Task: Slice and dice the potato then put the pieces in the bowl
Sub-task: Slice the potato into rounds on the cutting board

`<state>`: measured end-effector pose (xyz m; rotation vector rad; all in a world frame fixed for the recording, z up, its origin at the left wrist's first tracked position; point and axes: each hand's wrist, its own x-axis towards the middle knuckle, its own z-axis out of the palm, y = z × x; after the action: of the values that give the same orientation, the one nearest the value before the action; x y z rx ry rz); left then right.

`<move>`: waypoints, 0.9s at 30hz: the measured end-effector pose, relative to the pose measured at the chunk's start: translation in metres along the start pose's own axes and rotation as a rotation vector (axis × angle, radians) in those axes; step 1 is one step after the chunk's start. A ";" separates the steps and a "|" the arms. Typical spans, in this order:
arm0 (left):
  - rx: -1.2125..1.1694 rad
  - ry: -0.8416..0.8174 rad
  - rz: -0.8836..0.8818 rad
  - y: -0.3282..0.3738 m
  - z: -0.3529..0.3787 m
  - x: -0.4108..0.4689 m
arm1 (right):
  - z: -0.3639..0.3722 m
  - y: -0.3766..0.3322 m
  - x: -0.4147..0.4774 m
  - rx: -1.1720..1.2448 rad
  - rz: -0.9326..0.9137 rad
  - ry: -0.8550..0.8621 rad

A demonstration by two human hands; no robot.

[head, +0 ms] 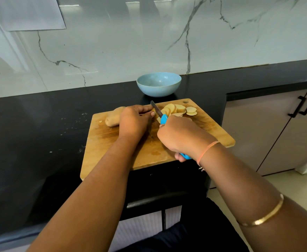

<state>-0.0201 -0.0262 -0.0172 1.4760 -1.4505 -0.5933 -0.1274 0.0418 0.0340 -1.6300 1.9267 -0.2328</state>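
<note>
Watching through the head camera, I see the left hand [133, 120] lying over the potato [113, 117], fingers curled down on it and holding it against the wooden cutting board [212, 131]. The uncut end of the potato sticks out past the hand toward the board's left edge. The right hand [178, 135] is wrapped tight round the blue handle of a knife [164, 119] – the handle's butt shows below the palm, and the dark blade points away toward the board's far edge, just beside the left fingertips. Whether the edge is in the potato I cannot tell; the hands hide the cut.

A loose heap of round slices [178, 110] lies near the board's far right corner, just right of the blade, some overlapping. The board sits at the near edge of the black worktop [39, 124]. A light blue bowl [159, 84] stands on the worktop just beyond the board's far edge, near the marble wall. White specks dot the worktop left of the board.
</note>
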 end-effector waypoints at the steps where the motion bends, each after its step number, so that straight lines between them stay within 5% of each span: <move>1: -0.010 0.000 -0.008 0.000 0.000 0.000 | -0.001 0.001 -0.003 0.013 0.005 -0.016; 11: 0.053 0.073 -0.012 -0.009 -0.008 0.006 | 0.006 -0.015 0.011 0.036 -0.077 0.038; 21: 0.058 -0.034 0.080 -0.002 -0.002 0.001 | -0.004 -0.001 0.018 0.136 -0.101 0.046; 27: 0.040 -0.055 0.099 0.000 0.005 -0.001 | -0.010 0.005 0.026 0.302 0.012 -0.048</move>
<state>-0.0248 -0.0270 -0.0195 1.4192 -1.5762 -0.5504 -0.1389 0.0162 0.0305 -1.4120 1.7668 -0.4523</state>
